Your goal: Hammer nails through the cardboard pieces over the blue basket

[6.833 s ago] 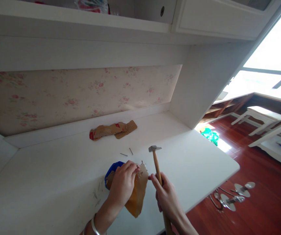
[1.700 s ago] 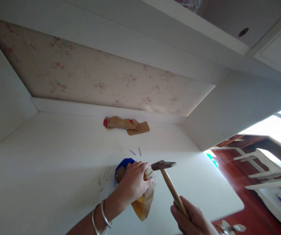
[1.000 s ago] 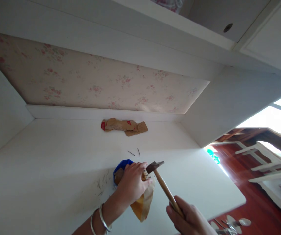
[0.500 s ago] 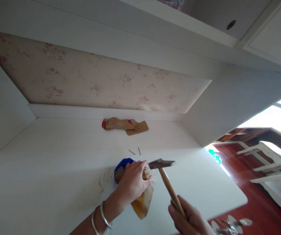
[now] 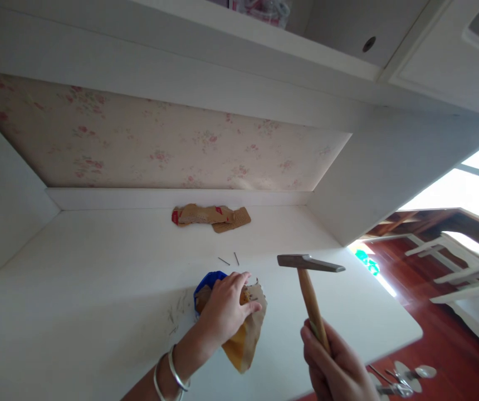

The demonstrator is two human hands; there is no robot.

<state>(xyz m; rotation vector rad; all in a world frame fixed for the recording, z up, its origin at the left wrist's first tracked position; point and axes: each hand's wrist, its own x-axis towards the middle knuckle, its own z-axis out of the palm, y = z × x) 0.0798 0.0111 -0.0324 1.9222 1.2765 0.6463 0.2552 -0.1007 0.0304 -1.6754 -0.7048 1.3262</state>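
My right hand [image 5: 335, 359] is wrapped round the wooden handle of a hammer [image 5: 312, 301], its metal head raised above the white surface, to the right of my left hand. My left hand [image 5: 229, 303], with two bangles at the wrist, grips a tan-and-yellow bundle [image 5: 248, 345] from above, thumb and fingers astride it. Small dark bits show on its top between thumb and fingers; what they are is too small to tell. A blue piece [image 5: 210, 278] sticks out at its left end. Just beyond it lie two loose nails [image 5: 223, 260].
Torn brown cardboard [image 5: 206, 214] lies near the back edge of the white desk [image 5: 110, 267]. Dark scraps [image 5: 175, 314] are scattered left of the bundle. Side panels and an overhead shelf [image 5: 223, 50] enclose the desk. White furniture [image 5: 469, 278] stands beyond its right end.
The hammer has moved right and away from the bundle, its head now well clear of my left hand. My left hand keeps its hold. The camera view has shifted slightly.
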